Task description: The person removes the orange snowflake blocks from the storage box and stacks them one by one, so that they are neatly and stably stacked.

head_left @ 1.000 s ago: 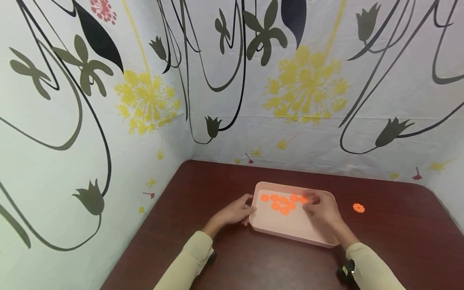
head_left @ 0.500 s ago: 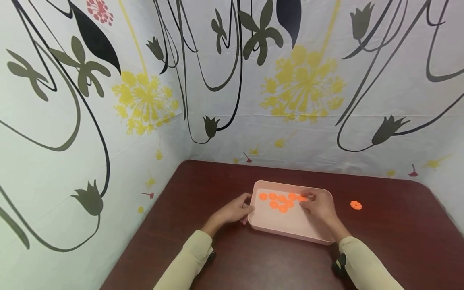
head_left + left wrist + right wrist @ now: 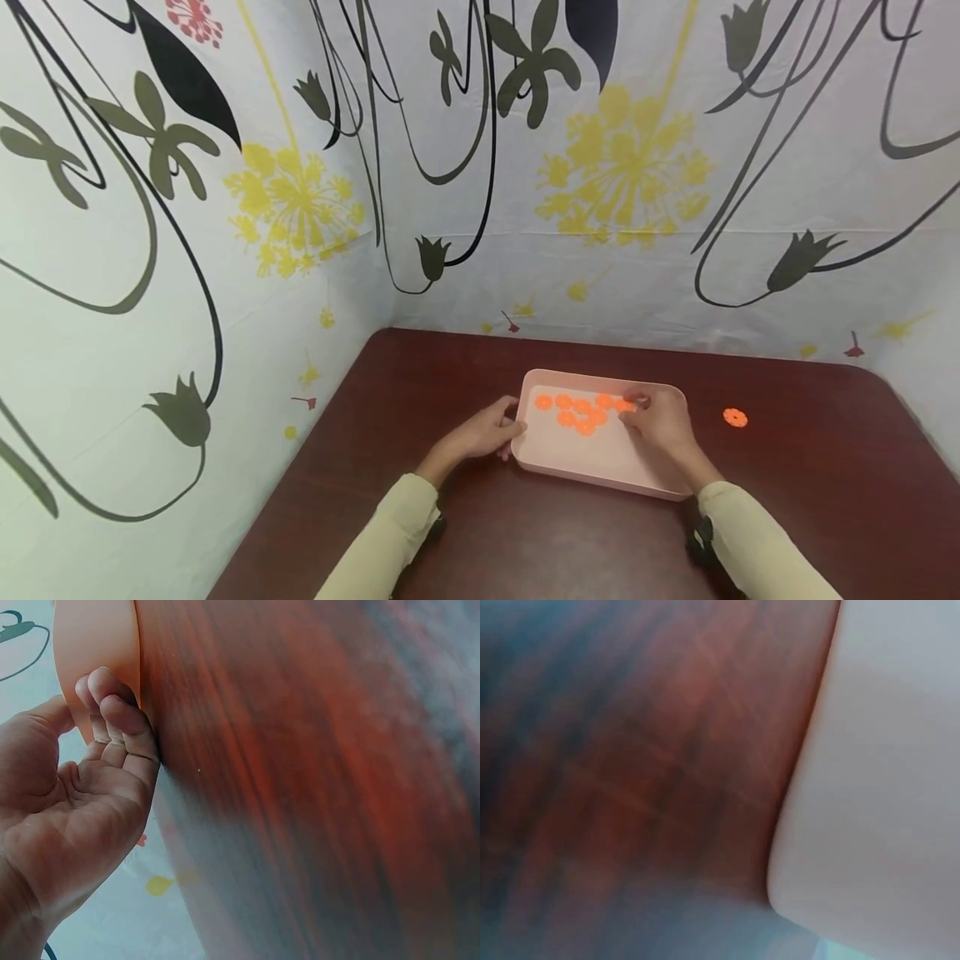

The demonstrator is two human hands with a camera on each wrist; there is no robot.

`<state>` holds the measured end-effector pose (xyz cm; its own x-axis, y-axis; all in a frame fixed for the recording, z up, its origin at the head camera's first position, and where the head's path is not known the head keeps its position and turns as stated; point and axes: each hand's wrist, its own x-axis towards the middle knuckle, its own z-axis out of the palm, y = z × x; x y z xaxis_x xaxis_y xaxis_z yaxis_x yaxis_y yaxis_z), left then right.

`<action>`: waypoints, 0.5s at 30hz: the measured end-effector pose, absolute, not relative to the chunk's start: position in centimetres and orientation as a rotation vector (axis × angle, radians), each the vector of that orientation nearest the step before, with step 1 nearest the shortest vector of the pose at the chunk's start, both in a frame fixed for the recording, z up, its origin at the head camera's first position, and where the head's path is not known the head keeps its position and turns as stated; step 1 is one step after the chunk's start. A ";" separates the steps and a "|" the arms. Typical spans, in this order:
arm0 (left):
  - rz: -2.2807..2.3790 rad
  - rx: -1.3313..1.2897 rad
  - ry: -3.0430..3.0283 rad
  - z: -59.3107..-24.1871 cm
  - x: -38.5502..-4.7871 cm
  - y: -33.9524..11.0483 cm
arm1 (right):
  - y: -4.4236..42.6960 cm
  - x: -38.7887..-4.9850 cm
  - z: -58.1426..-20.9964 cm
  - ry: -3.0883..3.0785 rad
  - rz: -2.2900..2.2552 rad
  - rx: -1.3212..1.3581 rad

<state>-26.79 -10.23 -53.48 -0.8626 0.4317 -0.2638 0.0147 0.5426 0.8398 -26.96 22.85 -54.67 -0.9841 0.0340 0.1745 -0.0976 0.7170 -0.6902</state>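
Currently at work: far-right disc (image 3: pixel 622 405), right end of the far row of orange discs (image 3: pixel 585 427), inside the tray (image 3: pixel 570 459).
Right-hand grip (image 3: pixel 663 421): finger and thumb drawn close at that disc; can't tell if pinched or just touched. Right wrist view doesn't show it.
Left-hand grip (image 3: pixel 483 432): closed on the tray's left wall, thumb over the rim, other fingers outside.
Disc handling: looks like placing work. Stay low, press lightly, release straight up. Neighbours sit just beside it, so a sideways drag would probably shift the row.
Tray hold: keep the left wall pinned so fingertip pressure doesn't skid it.
Tray edges: raised all round; far wall is near the discs, tight for knuckles.
Tray room: bare floor on the near side; exit up and right.
Loose disc (image 3: pixel 730 415): on the table (image 3: pixel 465 367), right of the tray, bare table between.
Patterned wall (image 3: pixel 465 310): beyond the table's far edge, well apart from both hands.
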 end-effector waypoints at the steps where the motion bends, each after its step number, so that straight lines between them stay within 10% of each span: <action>1: 1.263 0.357 2.338 -53.5 -26.8 -10.2 | 22.9 -27.0 -54.6 -2.759 1.127 0.044; 15: 1.278 0.342 2.331 -53.5 -26.9 -10.3 | 23.0 -27.5 -54.6 -2.788 0.933 0.141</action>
